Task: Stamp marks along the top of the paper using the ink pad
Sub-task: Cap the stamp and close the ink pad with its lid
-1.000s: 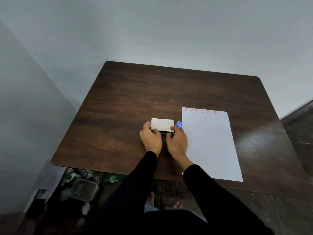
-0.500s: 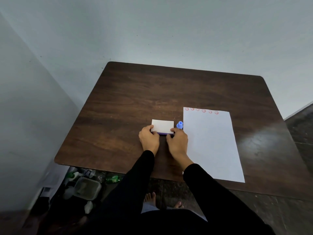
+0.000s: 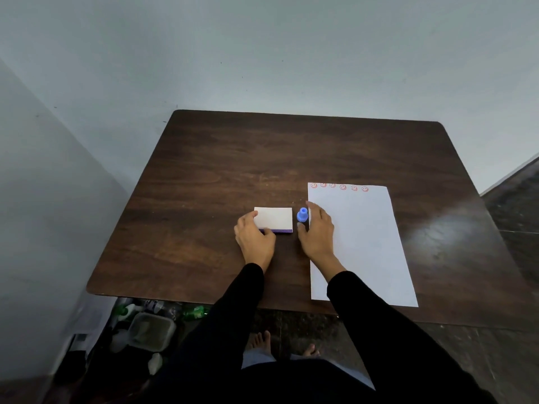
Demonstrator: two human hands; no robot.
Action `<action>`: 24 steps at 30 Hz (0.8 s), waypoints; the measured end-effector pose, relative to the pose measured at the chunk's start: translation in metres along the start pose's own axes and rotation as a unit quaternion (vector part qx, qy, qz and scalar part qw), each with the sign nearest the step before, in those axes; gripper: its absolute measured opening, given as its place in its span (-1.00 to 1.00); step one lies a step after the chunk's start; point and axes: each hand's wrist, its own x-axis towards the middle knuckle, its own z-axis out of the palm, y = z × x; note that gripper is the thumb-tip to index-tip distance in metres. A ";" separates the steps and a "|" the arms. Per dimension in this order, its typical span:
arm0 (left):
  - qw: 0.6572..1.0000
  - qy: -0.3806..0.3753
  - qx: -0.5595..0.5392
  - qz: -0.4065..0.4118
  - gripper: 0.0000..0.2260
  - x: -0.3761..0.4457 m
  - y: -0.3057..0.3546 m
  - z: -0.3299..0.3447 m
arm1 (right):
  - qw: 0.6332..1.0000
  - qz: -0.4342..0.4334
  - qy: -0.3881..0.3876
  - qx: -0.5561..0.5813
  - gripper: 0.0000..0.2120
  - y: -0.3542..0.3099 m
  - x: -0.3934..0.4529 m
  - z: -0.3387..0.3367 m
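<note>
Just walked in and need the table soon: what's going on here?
A person is stamping paper. Their left hand grips the closed ink pad on the table; the right hand is open beside the upright blue stamp, whether touching is unclear. Six red smiley marks line the paper's top edge, its right end bare.

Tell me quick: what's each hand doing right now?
Left hand: holds the ink pad by its near left corner.
Right hand: open, relaxed beside the blue stamp, not gripping it.
</note>
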 end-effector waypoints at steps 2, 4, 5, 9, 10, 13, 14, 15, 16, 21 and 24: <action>1.000 0.002 0.003 -0.009 -0.58 0.001 0.000 0.003 | 1.000 -0.022 -0.011 -0.017 -0.70 0.000 0.006 0.000; 1.000 0.009 0.007 -0.007 -0.59 0.002 0.001 0.005 | 0.999 -0.025 -0.009 -0.021 -0.79 0.000 0.008 0.000; 1.000 0.011 0.011 -0.004 -0.59 0.002 0.002 0.005 | 0.999 -0.029 -0.009 -0.025 -0.80 -0.001 0.008 0.000; 0.999 0.015 0.021 0.018 -0.60 0.003 0.006 0.006 | 0.997 -0.013 0.031 -0.073 -0.60 0.004 0.004 -0.004; 0.999 0.018 0.026 0.023 -0.59 0.003 0.007 0.006 | 0.995 0.008 0.059 -0.082 -0.55 0.007 0.003 -0.008; 0.999 0.022 0.034 0.034 -0.58 0.006 0.009 0.010 | 0.987 0.056 0.078 -0.127 -0.52 0.023 0.004 -0.016; 0.999 0.019 0.032 0.036 -0.58 0.007 0.010 0.011 | 0.985 0.063 0.060 -0.147 -0.51 0.029 0.004 -0.018; 0.999 0.014 0.032 0.036 -0.58 0.007 0.010 0.013 | 0.984 0.064 0.041 -0.162 -0.50 0.034 0.004 -0.020; 0.999 0.008 0.032 0.035 -0.57 0.007 0.010 0.015 | 0.983 0.063 0.024 -0.172 -0.49 0.038 0.004 -0.020; 0.998 -0.012 0.051 0.028 -0.55 0.004 0.013 0.020 | 0.977 0.057 -0.020 -0.202 -0.46 0.042 0.000 -0.016; 0.996 -0.011 0.083 0.036 -0.54 0.003 0.012 0.023 | 0.977 0.056 -0.012 -0.205 -0.46 0.043 0.000 -0.015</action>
